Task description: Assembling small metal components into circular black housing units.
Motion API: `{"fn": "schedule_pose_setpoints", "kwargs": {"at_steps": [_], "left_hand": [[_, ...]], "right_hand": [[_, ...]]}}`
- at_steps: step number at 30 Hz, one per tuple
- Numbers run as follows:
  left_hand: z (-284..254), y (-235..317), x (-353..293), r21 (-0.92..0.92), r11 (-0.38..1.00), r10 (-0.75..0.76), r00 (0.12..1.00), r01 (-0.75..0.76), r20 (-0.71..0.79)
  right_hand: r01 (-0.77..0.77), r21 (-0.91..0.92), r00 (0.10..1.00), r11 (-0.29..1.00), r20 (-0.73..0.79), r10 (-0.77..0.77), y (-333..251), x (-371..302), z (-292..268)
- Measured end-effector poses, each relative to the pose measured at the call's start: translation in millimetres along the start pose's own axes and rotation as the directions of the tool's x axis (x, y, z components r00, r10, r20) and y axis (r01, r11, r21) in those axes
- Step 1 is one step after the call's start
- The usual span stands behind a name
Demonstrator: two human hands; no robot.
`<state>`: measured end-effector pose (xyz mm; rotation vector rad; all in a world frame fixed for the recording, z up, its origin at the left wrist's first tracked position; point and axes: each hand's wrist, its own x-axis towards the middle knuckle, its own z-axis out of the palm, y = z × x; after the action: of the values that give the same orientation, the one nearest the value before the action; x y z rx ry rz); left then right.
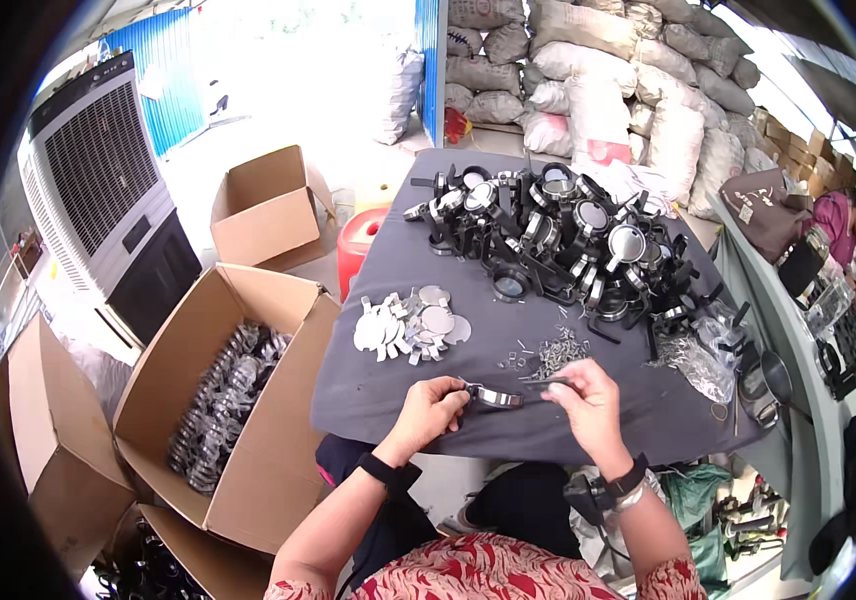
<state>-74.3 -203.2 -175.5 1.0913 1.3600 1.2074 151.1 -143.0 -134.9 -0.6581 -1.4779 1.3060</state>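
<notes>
My left hand (432, 408) is closed at the table's near edge. It grips a round black-and-silver collar (498, 398), tilted on its side, by its left end. To the right of the collar, my right hand (590, 398) pinches a thin dark tool (548, 382) whose tip points left toward the collar; its exact kind is hard to make out. Just beyond my hands lies a heap of small metal pins or clips (562, 354). Flat silver discs with tabs (410, 326) are piled to the left of the pins.
A large heap of black-handled collars with metal lids (573, 235) covers the far part of the grey-covered table (348, 385). Clear plastic bags (703, 365) lie at right. Cardboard boxes (283, 440), a red stool (360, 240) and an air cooler (98, 180) stand left. A person (838, 225) sits far right.
</notes>
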Motion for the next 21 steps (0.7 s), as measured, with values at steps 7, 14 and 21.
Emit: {"fn": "schedule_pose_setpoints", "kwargs": {"at_steps": [7,14,21], "left_hand": [[0.1,-16.2,-0.6,-0.116,0.990,0.080,0.995,-0.086,-0.051],[-4.2,-16.3,-5.0,-0.101,0.991,0.094,0.996,-0.094,0.001],[-2.5,-17.5,2.0,0.096,0.970,0.231,0.972,-0.225,-0.051]], "right_hand": [[0.112,-0.511,0.920,0.852,0.378,0.106,24.7,34.7,46.9],[0.196,-0.672,0.808,0.714,0.524,0.271,5.7,53.9,47.7],[0.153,-0.723,0.708,0.674,0.556,0.436,-4.6,73.7,63.7]]}}
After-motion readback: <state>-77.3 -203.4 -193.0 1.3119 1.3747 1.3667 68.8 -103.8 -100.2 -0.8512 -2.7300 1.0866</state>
